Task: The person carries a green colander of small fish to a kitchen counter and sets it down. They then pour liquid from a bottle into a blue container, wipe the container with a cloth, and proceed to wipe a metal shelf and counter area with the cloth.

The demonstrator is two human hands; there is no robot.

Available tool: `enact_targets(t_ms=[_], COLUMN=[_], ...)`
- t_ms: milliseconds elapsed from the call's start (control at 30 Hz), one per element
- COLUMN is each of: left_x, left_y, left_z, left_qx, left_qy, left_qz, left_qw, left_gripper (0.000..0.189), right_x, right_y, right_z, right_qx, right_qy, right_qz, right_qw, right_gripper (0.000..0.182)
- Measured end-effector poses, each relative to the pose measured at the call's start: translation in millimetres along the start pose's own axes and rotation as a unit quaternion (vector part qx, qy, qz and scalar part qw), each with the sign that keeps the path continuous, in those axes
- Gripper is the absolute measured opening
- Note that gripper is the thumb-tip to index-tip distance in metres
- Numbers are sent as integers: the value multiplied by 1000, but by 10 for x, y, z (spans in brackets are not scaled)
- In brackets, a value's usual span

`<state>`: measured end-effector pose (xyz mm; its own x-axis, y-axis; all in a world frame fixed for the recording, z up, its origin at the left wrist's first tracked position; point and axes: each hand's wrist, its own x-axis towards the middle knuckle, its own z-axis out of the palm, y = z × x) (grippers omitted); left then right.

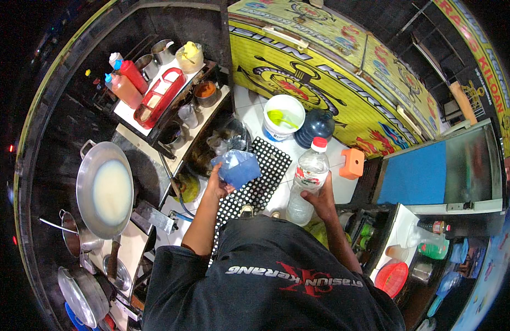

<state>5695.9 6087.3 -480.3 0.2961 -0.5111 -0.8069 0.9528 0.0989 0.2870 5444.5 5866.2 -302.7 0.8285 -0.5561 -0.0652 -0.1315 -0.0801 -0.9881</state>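
Observation:
My left hand grips the near left side of a blue plastic container. It looks partly translucent, and I cannot tell what is inside. In my right hand is a large clear plastic bottle with a red cap on and a printed label; clear liquid seems to be in it. The bottle leans slightly, cap pointing away from me. Beyond the two hands, a white bucket on the tiled floor holds a lime-green plastic scoop. Container and bottle are apart from each other.
At left, a wide metal wok holds milky liquid. Above it, squeeze bottles and a red condiment tray share a shelf. A polka-dot mat covers floor before me. Beside the bucket are a dark rounded object and an orange stool.

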Motion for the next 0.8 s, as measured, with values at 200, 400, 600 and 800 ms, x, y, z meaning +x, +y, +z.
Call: enact_targets(t_ms=[200, 400, 600, 800], left_x=[103, 381, 345, 829], left_y=[215, 397, 411, 412], left_z=[-131, -436, -144, -496], left_qx=[-18, 129, 207, 351], left_qy=[79, 91, 211, 337], left_qz=[-9, 84, 174, 234], left_qw=[997, 984, 939, 842], left_gripper=[70, 76, 77, 92], right_x=[-21, -30, 131, 719], right_y=[73, 133, 196, 290], right_z=[80, 75, -95, -326], right_qx=[14, 39, 79, 29], right_qy=[16, 30, 32, -33], right_qz=[1, 6, 16, -13], right_qw=[1000, 999, 996, 999], right_gripper=[87, 90, 85, 91])
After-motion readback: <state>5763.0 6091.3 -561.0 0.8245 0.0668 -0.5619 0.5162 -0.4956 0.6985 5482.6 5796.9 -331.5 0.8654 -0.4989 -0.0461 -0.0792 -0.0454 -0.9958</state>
